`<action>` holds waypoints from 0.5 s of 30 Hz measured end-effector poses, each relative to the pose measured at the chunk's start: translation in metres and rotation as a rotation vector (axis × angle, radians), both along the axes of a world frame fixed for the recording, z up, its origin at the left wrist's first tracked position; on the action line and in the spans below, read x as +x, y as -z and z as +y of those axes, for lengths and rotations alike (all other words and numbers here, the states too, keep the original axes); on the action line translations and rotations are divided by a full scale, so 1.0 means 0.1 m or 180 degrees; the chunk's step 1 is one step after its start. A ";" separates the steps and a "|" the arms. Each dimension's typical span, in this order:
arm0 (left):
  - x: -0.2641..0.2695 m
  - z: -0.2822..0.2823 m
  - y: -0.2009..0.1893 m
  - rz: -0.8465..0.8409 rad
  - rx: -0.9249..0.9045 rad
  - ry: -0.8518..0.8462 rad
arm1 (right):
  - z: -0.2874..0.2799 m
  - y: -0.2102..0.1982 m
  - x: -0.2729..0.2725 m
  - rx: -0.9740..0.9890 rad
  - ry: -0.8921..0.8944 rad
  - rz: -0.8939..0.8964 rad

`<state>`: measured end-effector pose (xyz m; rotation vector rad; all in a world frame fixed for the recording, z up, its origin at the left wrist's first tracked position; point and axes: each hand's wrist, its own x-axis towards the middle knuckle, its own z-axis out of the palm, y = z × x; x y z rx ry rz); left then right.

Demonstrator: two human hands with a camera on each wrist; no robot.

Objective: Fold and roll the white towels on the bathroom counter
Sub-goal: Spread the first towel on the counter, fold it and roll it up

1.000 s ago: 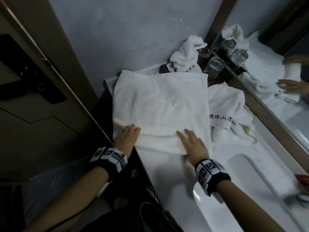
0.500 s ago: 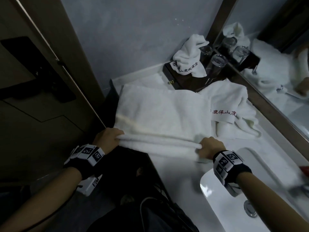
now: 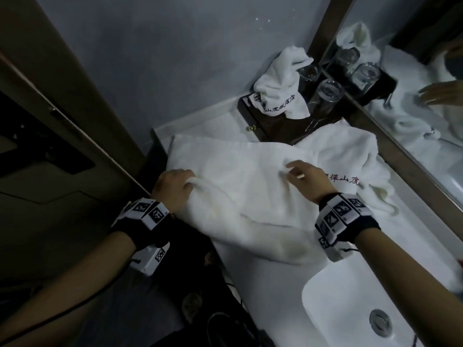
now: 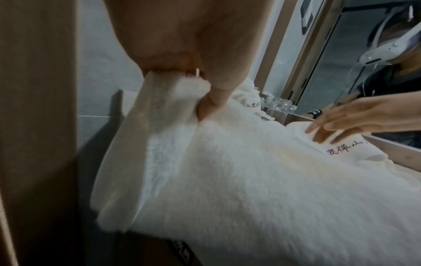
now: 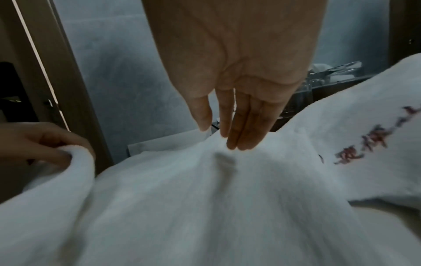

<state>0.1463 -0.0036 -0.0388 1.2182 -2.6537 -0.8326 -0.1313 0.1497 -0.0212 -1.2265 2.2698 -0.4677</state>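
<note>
My left wrist view alone shows the thumb and fingers pinching the folded edge of the big towel (image 4: 239, 180). My left hand (image 3: 172, 190) grips that corner at the bench's (image 3: 250, 266) left edge; my right hand (image 3: 309, 180) is spread flat, fingertips touching the towel's middle. It lies across the white bench, beside the sink (image 3: 333, 309) and the lettered towel (image 3: 350, 159).

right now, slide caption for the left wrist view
Left hand pinches the white towel's corner; right hand reaches over it.
</note>
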 end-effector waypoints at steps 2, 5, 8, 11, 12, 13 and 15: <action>-0.18 -0.09 0.04 -0.0606 0.0286 0.0167 | -0.20 0.03 -0.09 -0.0120 0.0085 0.0032; -0.43 -0.21 0.08 -0.1290 0.0330 0.0500 | -0.43 0.11 -0.25 -0.0238 0.0335 0.0115; -0.64 -0.30 0.10 -0.1112 0.0229 0.0293 | -0.58 0.21 -0.38 -0.0041 0.0501 0.0059; -0.84 -0.42 0.16 -0.0709 0.0218 0.0226 | -0.65 0.30 -0.48 0.0164 0.0532 -0.0002; -0.90 -0.47 0.18 -0.0557 0.0243 0.0236 | -0.67 0.32 -0.50 0.0176 0.0524 -0.0002; -0.97 -0.52 0.20 -0.0393 0.0266 0.0246 | -0.68 0.33 -0.51 0.0166 0.0490 0.0036; -1.09 -0.65 0.24 -0.0131 0.0284 0.0330 | -0.69 0.34 -0.54 0.0024 0.0382 0.0118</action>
